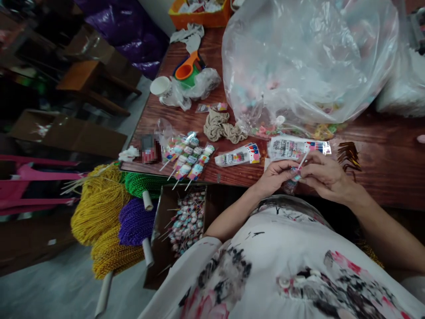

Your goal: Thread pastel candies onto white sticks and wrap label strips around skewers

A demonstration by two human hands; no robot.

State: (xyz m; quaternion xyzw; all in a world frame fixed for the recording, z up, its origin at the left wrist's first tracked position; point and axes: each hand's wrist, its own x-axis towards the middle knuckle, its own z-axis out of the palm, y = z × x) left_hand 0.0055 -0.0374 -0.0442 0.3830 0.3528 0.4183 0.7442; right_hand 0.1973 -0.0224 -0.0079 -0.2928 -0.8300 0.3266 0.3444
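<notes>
We had both hands close together at the near edge of the counter, working on one wrapped candy stick. Our left hand was nearly closed, thumb and fingers pinching the wrapper from the left; our right hand was curled, its fingertips gripping the wrapper from the right, with the white stick pointing up between them. Just beyond our hands we had a stack of printed bags, with gold ties to its right. To the left lay a smaller printed stack and, farther along, a pile of packed candy sticks, some sticks overhanging the edge above an open cardboard box.
</notes>
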